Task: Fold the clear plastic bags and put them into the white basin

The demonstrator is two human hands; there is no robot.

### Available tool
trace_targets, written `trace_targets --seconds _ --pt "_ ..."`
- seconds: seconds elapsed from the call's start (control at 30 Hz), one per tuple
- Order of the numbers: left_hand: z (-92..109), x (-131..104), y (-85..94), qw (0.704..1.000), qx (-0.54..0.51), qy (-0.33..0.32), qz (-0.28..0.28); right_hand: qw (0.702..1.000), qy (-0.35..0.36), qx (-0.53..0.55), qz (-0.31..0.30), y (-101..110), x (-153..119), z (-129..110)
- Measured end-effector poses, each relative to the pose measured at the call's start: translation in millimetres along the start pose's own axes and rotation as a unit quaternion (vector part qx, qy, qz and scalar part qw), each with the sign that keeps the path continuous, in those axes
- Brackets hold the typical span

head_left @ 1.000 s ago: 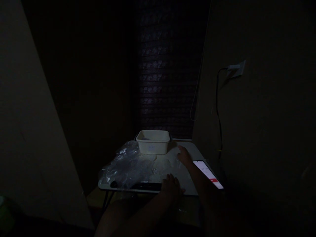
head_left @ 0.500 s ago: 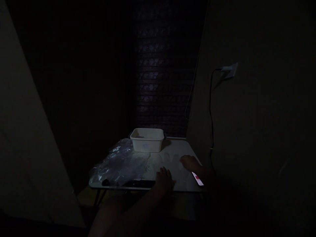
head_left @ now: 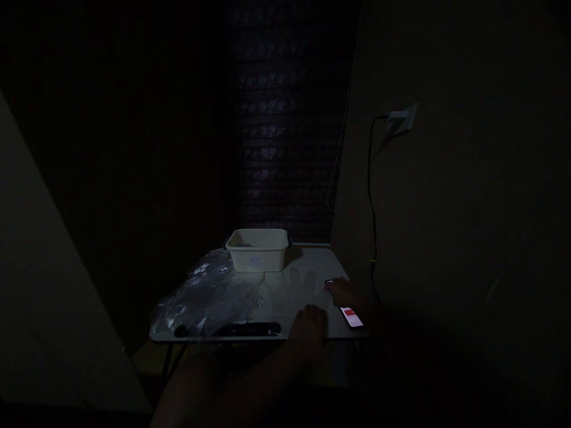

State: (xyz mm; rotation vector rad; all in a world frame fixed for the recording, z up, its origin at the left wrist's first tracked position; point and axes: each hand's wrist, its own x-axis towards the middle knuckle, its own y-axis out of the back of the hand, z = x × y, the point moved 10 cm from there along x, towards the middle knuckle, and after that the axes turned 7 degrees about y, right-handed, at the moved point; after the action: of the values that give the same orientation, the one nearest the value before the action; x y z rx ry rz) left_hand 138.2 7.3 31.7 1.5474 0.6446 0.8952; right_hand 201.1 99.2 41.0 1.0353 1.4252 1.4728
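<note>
A clear, flat shape like a disposable plastic glove (head_left: 294, 291) lies on the small white table (head_left: 319, 258), its fingers pointing away from me. My left hand (head_left: 310, 324) rests palm down at the near edge, by the glove's lower end, fingers lying fairly flat. Over a lit phone (head_left: 352, 318) at the right side, my right hand (head_left: 341, 292) has its fingers bent and drawn together, the tips beside the glove's right edge. Darkness hides whether they pinch anything. The hand covers the phone's middle.
A white plastic tub (head_left: 259, 258) with dark handles stands at the back. Crumpled clear plastic sheeting (head_left: 205, 297) spreads over the left side. A long dark object (head_left: 252, 329) lies at the front edge. A charger cable (head_left: 371, 196) hangs down the right wall.
My left hand has shifted right, toward the table's near edge. My right hand stays over the phone, whose top corner now shows past the fingers. The view has turned slightly right.
</note>
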Motion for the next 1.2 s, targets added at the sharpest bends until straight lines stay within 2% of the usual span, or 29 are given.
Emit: trace_targets --seconds 0.17,0.3,0.37,0.6,0.8,0.97,1.1,1.2 --pt "13 1 -5.8 0.999 0.008 -0.033 -0.018 0.997 0.03 -0.066 0.028 6 1 -17" --pt "14 5 -6.4 0.999 0.009 -0.043 -0.03 0.998 -0.021 -0.056 0.02 10 3 -8" --pt "13 5 -6.2 0.998 0.01 -0.04 -0.04 0.999 -0.029 -0.023 0.017 8 4 -4" --pt "11 3 -3.4 0.999 0.009 -0.026 -0.034 0.993 0.036 0.106 0.032 -8 16 -7" --pt "18 1 -3.3 0.998 0.01 -0.049 -0.038 0.985 0.028 0.154 0.073 -1 22 -3" --pt "30 -5 1.1 0.995 -0.004 -0.096 -0.031 0.968 0.052 0.224 0.1 5 19 -8" --pt "35 -9 3.1 0.995 -0.015 -0.097 -0.021 0.951 0.071 0.284 0.1 7 18 -16" --pt "37 -11 6.0 0.995 -0.02 -0.095 -0.014 0.93 0.061 0.355 0.079 4 18 -20"
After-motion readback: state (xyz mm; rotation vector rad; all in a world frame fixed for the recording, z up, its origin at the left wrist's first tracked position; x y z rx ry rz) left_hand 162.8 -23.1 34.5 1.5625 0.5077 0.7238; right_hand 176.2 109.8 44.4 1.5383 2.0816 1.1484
